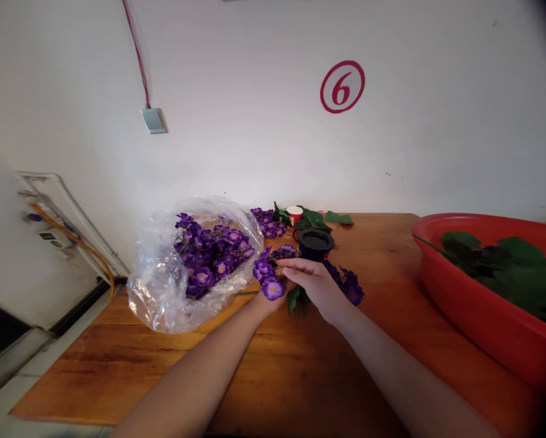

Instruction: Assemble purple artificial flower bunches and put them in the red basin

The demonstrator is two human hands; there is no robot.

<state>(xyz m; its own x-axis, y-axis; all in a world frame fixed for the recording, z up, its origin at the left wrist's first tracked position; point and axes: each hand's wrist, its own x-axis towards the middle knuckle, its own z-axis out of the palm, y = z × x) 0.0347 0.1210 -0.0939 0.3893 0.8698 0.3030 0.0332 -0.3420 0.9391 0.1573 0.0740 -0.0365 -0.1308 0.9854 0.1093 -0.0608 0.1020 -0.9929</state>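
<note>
Plain white wall [255, 140] behind, bearing a red circled 6 [342, 89]; brown wooden table [309, 377] in front. Right hand [317, 285]: fingers extended left, close together, tips at a purple flower cluster [272, 288]; cannot tell whether they pinch it. Left hand [277, 304]: just below and behind the cluster, fingers largely hidden; grip cannot be told. Cluster sits between the hands and the bag, blooms facing near-left. Green leaves [295, 299] hang between the hands. Just beyond: black round container [316, 242], small red light low on its near side. Dark purple blooms [351, 286] just right of the right hand. Farther back: red-and-white round object [294, 213] among leaves, more purple flowers [269, 222] to its left. Left: clear plastic bag [149, 304], open, with many purple blooms [204, 277] inside. Far right: red basin [459, 304] holding large green leaves [519, 261].
</note>
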